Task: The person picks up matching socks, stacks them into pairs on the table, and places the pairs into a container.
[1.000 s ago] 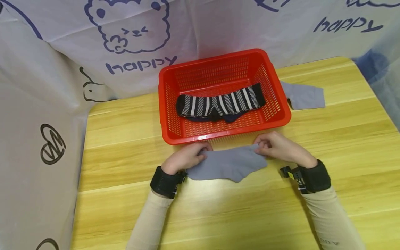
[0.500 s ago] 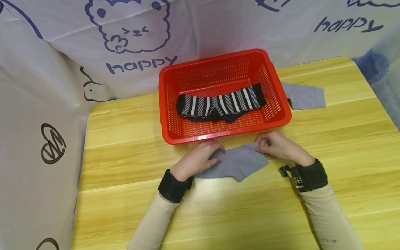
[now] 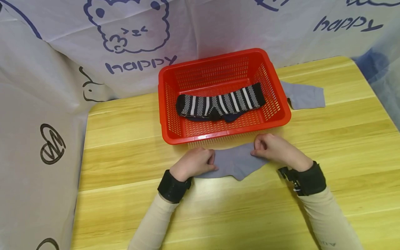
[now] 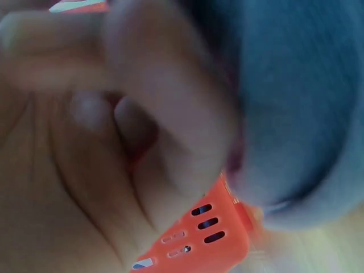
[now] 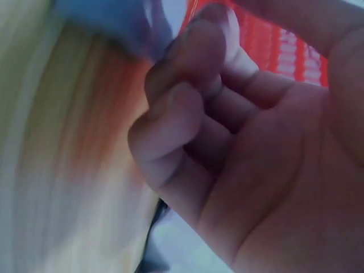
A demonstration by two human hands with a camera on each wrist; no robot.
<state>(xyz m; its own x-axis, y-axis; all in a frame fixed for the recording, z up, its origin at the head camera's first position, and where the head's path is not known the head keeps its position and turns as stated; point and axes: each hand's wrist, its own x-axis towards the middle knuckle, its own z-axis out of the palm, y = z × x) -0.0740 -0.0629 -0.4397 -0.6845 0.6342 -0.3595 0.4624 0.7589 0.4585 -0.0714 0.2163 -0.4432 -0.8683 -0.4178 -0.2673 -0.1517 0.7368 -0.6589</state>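
Observation:
A grey sock (image 3: 235, 159) lies stretched sideways on the table in front of the red basket, between both hands. My left hand (image 3: 195, 162) covers its left part, with curled fingers and thumb pinching the fabric. In the left wrist view the sock (image 4: 296, 102) fills the right side, beside bent fingers. At the sock's right end, my right hand (image 3: 276, 149) pinches the upper edge between thumb and fingers. The right wrist view has the remaining fingers (image 5: 165, 122) curled toward the palm, and a bit of the sock (image 5: 128, 23) at top.
Behind the hands stands a red plastic basket (image 3: 226, 132) holding a black-and-white striped sock (image 3: 225, 102) over something dark blue. Another grey sock (image 3: 307, 97) lies right of the basket, partly hidden by it. A printed white cloth (image 3: 218, 27) hangs behind the wooden table (image 3: 125, 152).
My left hand has slid right along the sock from its left end, and its fingers have curled in. The right hand stays at the right end, shifting slightly left.

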